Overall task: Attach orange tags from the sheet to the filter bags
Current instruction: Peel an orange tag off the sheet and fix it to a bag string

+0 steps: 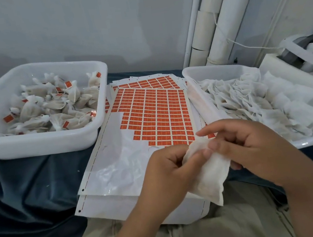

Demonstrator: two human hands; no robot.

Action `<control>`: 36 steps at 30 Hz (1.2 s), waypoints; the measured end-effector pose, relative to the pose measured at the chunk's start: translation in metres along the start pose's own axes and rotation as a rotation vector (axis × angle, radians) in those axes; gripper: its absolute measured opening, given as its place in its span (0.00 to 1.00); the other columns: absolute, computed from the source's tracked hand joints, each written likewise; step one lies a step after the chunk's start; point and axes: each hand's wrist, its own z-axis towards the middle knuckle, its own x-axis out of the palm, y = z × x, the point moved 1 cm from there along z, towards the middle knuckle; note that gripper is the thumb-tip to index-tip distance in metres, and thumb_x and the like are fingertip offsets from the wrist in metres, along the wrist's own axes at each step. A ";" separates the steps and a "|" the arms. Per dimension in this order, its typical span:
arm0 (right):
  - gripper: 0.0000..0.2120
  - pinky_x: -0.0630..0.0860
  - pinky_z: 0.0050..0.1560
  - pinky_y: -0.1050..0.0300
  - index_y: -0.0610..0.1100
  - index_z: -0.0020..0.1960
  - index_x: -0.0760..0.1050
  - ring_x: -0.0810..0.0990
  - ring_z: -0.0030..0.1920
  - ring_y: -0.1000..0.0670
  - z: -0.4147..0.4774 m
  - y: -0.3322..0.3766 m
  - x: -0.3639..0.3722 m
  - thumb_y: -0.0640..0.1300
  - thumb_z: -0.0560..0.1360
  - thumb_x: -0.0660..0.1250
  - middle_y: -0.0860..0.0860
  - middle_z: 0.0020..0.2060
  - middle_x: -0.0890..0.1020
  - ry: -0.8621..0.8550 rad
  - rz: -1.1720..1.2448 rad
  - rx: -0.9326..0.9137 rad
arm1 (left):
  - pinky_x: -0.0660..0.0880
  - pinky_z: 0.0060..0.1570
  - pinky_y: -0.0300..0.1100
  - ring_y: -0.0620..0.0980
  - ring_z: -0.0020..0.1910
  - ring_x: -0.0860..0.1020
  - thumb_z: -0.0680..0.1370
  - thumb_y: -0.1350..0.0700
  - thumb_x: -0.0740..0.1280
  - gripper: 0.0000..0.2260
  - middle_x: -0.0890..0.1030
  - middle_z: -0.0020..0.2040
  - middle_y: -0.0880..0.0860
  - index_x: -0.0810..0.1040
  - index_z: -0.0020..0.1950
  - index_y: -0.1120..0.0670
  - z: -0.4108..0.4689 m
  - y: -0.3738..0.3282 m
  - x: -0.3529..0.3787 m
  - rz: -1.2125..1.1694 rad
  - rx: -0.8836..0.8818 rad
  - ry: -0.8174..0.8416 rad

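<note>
Beige trousers nearest the camera, with the near edge of the sheet overlapping them. Both hands are over the sheet's near right corner, clamped on one white filter bag: the left hand curls round the bag's upper end, and the right hand grips it from the other side, fingertips on the top and thumb stuck out. The bag hangs tilted, its lower end toward the trousers; no tag visible on it.

The sheet lies flat on a stack of similar sheets over a blue cloth. Its near left part is bare backing, and orange tags fill the far right part.

Left of the sheet is a white tub of filled bags with orange tags. Right of the sheet, touching its edge, a second white tub holds flat bags without tags. Beyond the sheet, to the right, white pipes run up the wall.
</note>
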 end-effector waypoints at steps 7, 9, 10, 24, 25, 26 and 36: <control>0.09 0.82 0.35 0.60 0.56 0.48 0.86 0.86 0.33 0.47 -0.002 -0.005 0.002 0.58 0.73 0.71 0.47 0.36 0.88 0.021 0.202 0.173 | 0.76 0.42 0.26 0.36 0.52 0.81 0.77 0.36 0.63 0.07 0.83 0.48 0.36 0.80 0.50 0.34 0.005 0.002 -0.006 -0.051 -0.073 -0.110; 0.13 0.80 0.32 0.61 0.54 0.43 0.85 0.84 0.30 0.49 -0.002 -0.007 0.004 0.62 0.74 0.71 0.48 0.35 0.87 0.019 0.155 0.199 | 0.74 0.41 0.23 0.35 0.52 0.80 0.79 0.37 0.63 0.07 0.82 0.49 0.36 0.78 0.50 0.36 0.004 0.003 -0.004 -0.068 -0.122 -0.100; 0.15 0.78 0.31 0.62 0.54 0.43 0.84 0.82 0.28 0.50 -0.002 -0.008 0.005 0.65 0.76 0.71 0.48 0.35 0.87 0.019 0.134 0.203 | 0.74 0.41 0.23 0.34 0.53 0.79 0.82 0.40 0.62 0.06 0.82 0.49 0.37 0.78 0.50 0.37 0.003 0.003 -0.002 -0.086 -0.149 -0.092; 0.15 0.66 0.31 0.61 0.45 0.42 0.79 0.66 0.28 0.51 0.007 -0.028 0.035 0.55 0.78 0.66 0.48 0.29 0.72 0.142 0.575 0.269 | 0.73 0.44 0.26 0.38 0.49 0.80 0.75 0.33 0.59 0.14 0.82 0.45 0.39 0.78 0.46 0.40 0.006 0.011 -0.007 0.015 -0.109 0.058; 0.13 0.66 0.31 0.60 0.44 0.40 0.77 0.65 0.28 0.52 0.008 -0.030 0.036 0.52 0.78 0.66 0.49 0.28 0.71 0.129 0.675 0.253 | 0.74 0.43 0.28 0.39 0.46 0.80 0.77 0.35 0.58 0.15 0.82 0.43 0.39 0.78 0.45 0.42 0.006 0.011 -0.008 -0.003 -0.103 0.055; 0.13 0.66 0.30 0.61 0.43 0.39 0.74 0.63 0.27 0.52 0.009 -0.031 0.036 0.49 0.78 0.65 0.50 0.27 0.69 0.103 0.794 0.231 | 0.75 0.42 0.30 0.39 0.43 0.80 0.78 0.37 0.58 0.15 0.81 0.40 0.39 0.77 0.44 0.44 0.007 0.010 -0.009 -0.009 -0.093 0.049; 0.13 0.70 0.27 0.63 0.44 0.37 0.73 0.65 0.24 0.56 0.015 -0.038 0.040 0.46 0.77 0.72 0.52 0.24 0.70 0.106 1.243 0.179 | 0.74 0.38 0.27 0.37 0.41 0.80 0.74 0.32 0.57 0.17 0.79 0.36 0.34 0.77 0.43 0.42 0.008 0.008 -0.019 0.149 -0.022 0.041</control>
